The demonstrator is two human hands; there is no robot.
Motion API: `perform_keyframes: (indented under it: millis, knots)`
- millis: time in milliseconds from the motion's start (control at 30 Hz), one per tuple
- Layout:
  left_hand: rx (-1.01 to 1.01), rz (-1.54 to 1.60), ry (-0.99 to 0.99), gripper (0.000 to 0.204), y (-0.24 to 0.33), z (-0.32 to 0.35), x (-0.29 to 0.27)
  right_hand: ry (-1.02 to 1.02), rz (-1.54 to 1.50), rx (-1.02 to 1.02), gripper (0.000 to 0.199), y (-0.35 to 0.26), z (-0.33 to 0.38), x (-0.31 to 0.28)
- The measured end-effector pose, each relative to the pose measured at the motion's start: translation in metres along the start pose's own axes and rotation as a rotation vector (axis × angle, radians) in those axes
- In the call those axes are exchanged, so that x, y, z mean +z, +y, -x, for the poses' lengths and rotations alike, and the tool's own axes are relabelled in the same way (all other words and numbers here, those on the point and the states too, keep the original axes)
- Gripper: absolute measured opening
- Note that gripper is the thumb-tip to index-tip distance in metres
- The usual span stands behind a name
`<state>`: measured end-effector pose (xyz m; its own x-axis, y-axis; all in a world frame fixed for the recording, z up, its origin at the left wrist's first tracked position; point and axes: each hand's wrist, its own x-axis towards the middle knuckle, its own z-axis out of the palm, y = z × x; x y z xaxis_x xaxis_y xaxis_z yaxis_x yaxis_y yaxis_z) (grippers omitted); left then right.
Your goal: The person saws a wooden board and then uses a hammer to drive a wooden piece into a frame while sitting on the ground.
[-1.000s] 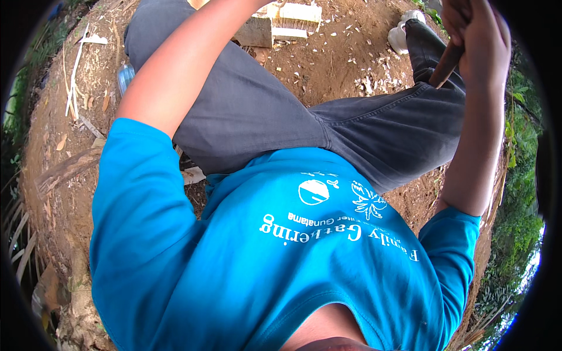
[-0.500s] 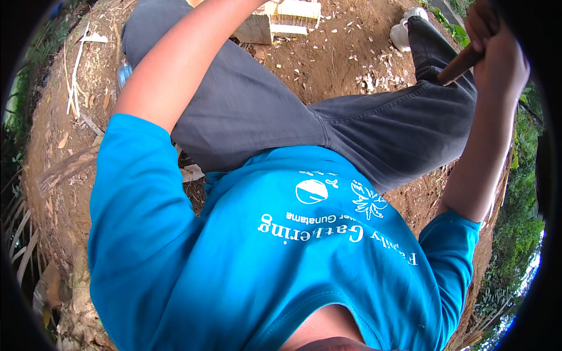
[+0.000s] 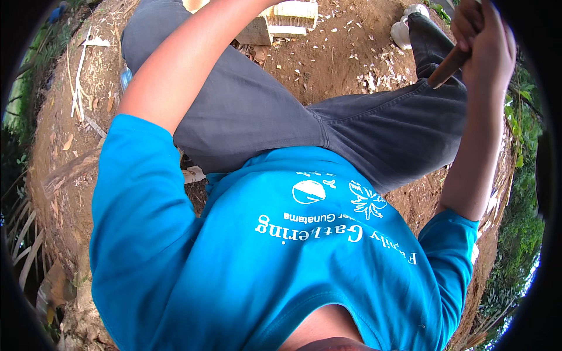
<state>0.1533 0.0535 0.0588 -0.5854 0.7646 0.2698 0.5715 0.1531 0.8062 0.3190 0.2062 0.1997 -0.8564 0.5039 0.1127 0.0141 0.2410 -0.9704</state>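
At the upper right, my right hand (image 3: 490, 54) is closed around a brown wooden handle (image 3: 449, 68). The handle's tapered end sticks out below the fist, pointing down and left over my lower leg. Whatever is fixed to its other end is beyond the picture. My left forearm (image 3: 187, 67) reaches up and across to the top edge, where the hand itself is cut off. Just beneath that wrist lies a pale block of cut wood (image 3: 293, 19), beside a darker squared block (image 3: 255, 33).
Bare brown soil (image 3: 345, 52) is strewn with pale wood chips (image 3: 374, 78). My bent legs in dark trousers (image 3: 246, 111) frame the ground. A white shoe (image 3: 401, 32) is at the upper right. A branch (image 3: 70, 169) and dry strips (image 3: 78, 82) lie left; green plants (image 3: 515, 234) edge the right.
My right hand has shifted slightly left, carrying the handle with it. My left forearm has moved a little to the right. The wood blocks look much the same.
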Motion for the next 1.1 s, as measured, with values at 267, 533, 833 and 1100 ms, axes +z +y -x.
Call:
perform_keyframes:
  millis: [267, 533, 833, 1100]
  knots:
    - [-0.027, -0.02, -0.08, 0.036, 0.008, -0.007, -0.007, -0.016, 0.034, 0.022, 0.019, 0.017, -0.007, -0.007]
    - [0.004, -0.083, -0.17, 0.036, -0.001, -0.008, 0.0, -0.167, 0.132, 0.236, 0.021, 0.019, -0.001, -0.014]
    - [0.016, -0.072, -0.204, 0.038, -0.004, -0.018, 0.004, -0.222, 0.239, 0.307, 0.022, 0.055, -0.007, -0.03]
    - [0.064, -0.059, -0.207, 0.038, -0.009, -0.018, 0.013, -0.032, 0.179, 0.31, 0.022, 0.038, 0.004, -0.015]
